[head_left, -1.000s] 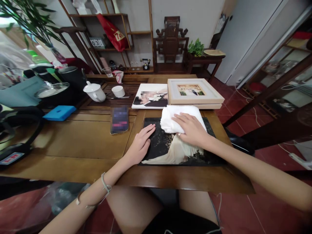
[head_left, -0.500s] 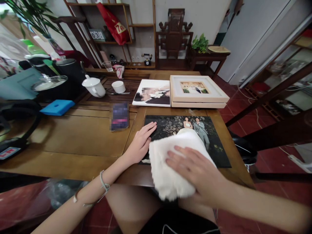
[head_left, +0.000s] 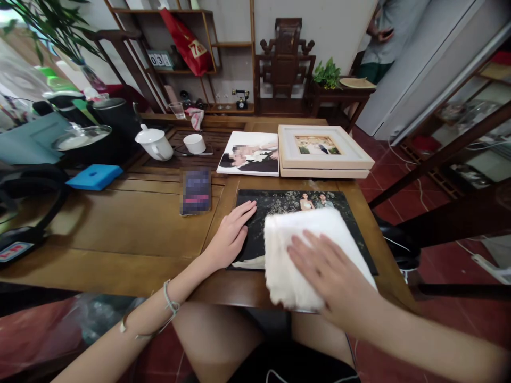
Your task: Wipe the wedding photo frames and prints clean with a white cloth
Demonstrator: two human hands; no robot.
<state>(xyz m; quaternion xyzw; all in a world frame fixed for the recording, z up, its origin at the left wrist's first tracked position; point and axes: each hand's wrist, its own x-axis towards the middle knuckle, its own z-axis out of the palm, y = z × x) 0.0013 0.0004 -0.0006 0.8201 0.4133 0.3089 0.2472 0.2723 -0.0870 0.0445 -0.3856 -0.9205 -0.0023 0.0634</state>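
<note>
A dark wedding photo print (head_left: 275, 210) lies flat near the front right edge of the wooden table (head_left: 131, 223). My left hand (head_left: 231, 234) rests flat on the print's left edge, fingers stretched out. My right hand (head_left: 327, 271) lies palm down on a folded white cloth (head_left: 295, 250), pressing it onto the lower right part of the print. The cloth covers most of the picture and hangs slightly past the table's front edge.
Behind the print lie another photo print (head_left: 249, 154) and a stack of pale wooden frames (head_left: 323, 151). A phone (head_left: 195, 190), a blue box (head_left: 93, 176), a white teapot (head_left: 154, 143) and a cup (head_left: 194, 142) sit to the left. A person (head_left: 385, 32) stands at the back right.
My right hand slid the cloth from the print's top down toward me, then back up a little to the right. My left hand stayed on the print's left edge.
</note>
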